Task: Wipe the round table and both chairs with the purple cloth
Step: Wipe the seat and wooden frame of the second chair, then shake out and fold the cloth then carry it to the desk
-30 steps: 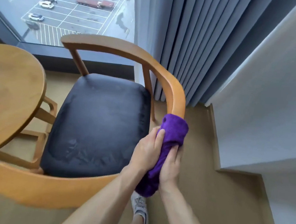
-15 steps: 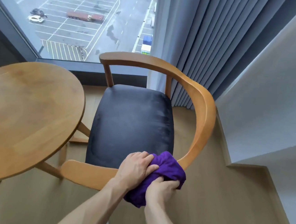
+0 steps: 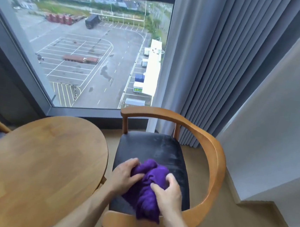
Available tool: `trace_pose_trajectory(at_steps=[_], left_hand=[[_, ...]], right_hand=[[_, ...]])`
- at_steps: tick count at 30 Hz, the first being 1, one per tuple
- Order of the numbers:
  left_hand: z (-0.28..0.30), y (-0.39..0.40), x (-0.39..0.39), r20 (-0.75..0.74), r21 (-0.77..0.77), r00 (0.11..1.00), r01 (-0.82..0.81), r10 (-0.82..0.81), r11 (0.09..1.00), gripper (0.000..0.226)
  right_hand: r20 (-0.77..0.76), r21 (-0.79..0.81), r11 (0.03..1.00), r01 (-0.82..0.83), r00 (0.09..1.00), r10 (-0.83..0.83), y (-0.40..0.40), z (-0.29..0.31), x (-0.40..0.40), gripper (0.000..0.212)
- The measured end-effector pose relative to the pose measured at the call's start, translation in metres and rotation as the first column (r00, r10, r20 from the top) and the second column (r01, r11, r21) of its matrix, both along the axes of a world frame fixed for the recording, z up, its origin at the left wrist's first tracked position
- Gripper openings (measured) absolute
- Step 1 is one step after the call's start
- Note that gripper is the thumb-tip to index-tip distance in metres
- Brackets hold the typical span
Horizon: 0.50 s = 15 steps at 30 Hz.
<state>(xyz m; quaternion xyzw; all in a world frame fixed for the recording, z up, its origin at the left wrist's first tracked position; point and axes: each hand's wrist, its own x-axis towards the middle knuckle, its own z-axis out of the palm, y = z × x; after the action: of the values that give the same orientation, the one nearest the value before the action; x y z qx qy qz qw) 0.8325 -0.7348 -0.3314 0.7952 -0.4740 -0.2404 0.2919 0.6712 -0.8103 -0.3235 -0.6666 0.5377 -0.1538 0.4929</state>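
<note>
Low in the frame's centre, the purple cloth lies bunched on the chair seat, long axis toward the camera; the left hand and right hand clutch it with curled fingers; the round table lies leftward, nearer the left hand.

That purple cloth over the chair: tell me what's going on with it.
A person grips the bunched purple cloth with both hands, left hand and right hand, over the black seat of the wooden chair. The seat shows streaks. The round table stands just to the left, untouched right now.
</note>
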Motion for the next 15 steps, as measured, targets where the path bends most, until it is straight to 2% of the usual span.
trace_pose_trajectory(at_steps=[3,6,10,11,13,14,15], left_hand=[[0.064,-0.034,0.037,-0.043,-0.102,0.998,-0.041,0.036,0.994,0.021],[0.122,-0.067,0.066,0.008,-0.140,1.000,-0.014,0.015,0.990,0.022],[0.191,-0.109,0.092,0.073,-0.238,0.997,-0.021,0.040,0.971,0.026],[0.207,-0.118,0.098,0.097,-0.260,0.994,-0.019,0.046,0.965,0.030],[0.238,-0.132,0.110,0.169,-0.267,0.985,0.021,0.025,0.964,0.040],[0.253,-0.137,0.116,0.221,-0.256,0.975,0.041,0.017,0.966,0.039],[0.267,-0.142,0.122,0.282,-0.242,0.959,0.050,0.021,0.969,0.030]], right_hand=[[0.031,-0.143,0.977,-0.156,0.986,0.161,-0.057,0.052,0.018,0.027],[0.009,-0.238,0.941,-0.241,0.968,0.250,-0.110,0.102,0.040,0.032],[0.041,-0.340,0.861,-0.379,0.908,0.417,-0.169,0.176,0.074,0.064],[0.003,-0.383,0.819,-0.426,0.886,0.463,-0.183,0.195,0.082,0.064],[-0.136,-0.488,0.701,-0.520,0.839,0.527,-0.209,0.230,0.097,0.039],[-0.227,-0.539,0.630,-0.559,0.817,0.530,-0.220,0.247,0.102,0.030],[-0.301,-0.584,0.563,-0.585,0.800,0.519,-0.231,0.263,0.107,0.030]])
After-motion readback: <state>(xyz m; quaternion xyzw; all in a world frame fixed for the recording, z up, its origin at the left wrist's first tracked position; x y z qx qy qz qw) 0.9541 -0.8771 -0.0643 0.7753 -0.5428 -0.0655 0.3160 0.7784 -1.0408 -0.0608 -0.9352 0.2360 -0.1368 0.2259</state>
